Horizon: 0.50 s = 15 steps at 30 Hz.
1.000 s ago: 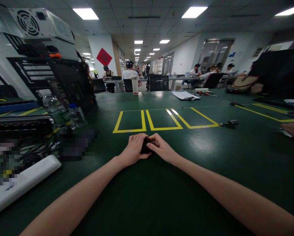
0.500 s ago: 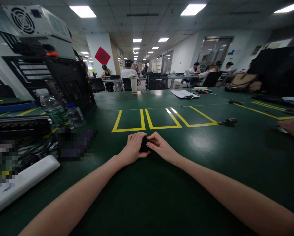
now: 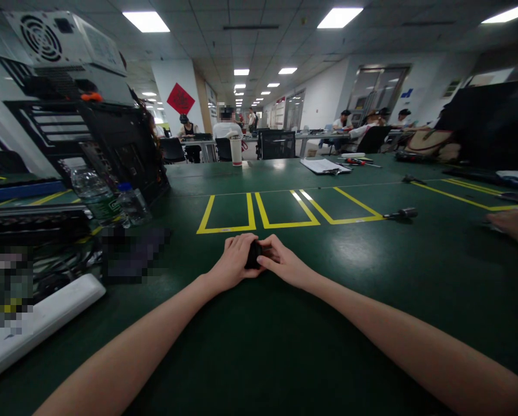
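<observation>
Between my hands is a small dark rounded object (image 3: pixel 253 256), mostly covered by fingers, so its kind does not show. My left hand (image 3: pixel 235 258) is wrapped over its left side, with the thumb below. From the right, my right hand (image 3: pixel 282 261) closes thumb and fingers at the object's edge. Both hands are low over the green table (image 3: pixel 259 335), just in front of the yellow tape outlines (image 3: pixel 287 224). Right of them, a black-handled screwdriver-like tool (image 3: pixel 401 214) lies at the corner of the tape.
At the left stand computer cases (image 3: pixel 115 138), plastic bottles (image 3: pixel 89 190), cables and a white power strip (image 3: pixel 46 323). Farther back are a paper cup (image 3: pixel 236 151) and a clipboard (image 3: pixel 325 166). Another person's hand (image 3: pixel 514 228) is at the right edge.
My right hand's fingers have shifted slightly on the dark object, and a bit more of its face shows. My left hand stays about where it was.
</observation>
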Tool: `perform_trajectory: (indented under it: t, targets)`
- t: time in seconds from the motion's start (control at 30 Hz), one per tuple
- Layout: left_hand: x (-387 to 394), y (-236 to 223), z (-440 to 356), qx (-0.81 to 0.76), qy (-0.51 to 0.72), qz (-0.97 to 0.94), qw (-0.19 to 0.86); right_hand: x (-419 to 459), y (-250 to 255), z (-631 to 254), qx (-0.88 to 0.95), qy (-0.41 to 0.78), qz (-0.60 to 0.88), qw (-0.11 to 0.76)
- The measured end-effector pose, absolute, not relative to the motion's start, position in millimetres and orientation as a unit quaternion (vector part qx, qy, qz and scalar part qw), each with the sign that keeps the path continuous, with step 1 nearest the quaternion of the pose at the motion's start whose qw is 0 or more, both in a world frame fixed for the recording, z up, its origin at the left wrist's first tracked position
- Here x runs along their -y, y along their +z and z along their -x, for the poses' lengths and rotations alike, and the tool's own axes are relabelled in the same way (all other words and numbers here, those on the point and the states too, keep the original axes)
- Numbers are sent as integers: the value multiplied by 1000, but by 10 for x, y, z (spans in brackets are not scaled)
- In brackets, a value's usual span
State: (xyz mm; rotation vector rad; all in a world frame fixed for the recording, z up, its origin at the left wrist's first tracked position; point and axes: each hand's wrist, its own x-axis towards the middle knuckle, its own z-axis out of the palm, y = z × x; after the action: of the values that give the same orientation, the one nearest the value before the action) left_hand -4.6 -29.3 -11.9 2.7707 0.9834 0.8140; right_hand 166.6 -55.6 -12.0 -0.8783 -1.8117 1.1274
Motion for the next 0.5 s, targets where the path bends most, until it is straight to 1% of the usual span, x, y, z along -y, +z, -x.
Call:
perform_trajectory:
  t: [0.17, 0.3, 0.37, 0.5]
  targets:
    - [302, -109, 46, -324, 275, -904, 49, 504, -117, -1650, 703, 436, 379, 414]
    - [305, -98, 54, -321, 266, -907, 56, 489, -128, -1654, 701, 435, 405, 394]
    - [304, -99, 56, -322, 265, -907, 57, 514, -117, -1664, 709, 436, 399, 385]
    - [296, -109, 53, -328, 273, -903, 54, 582, -91, -1678, 718, 437, 370, 396]
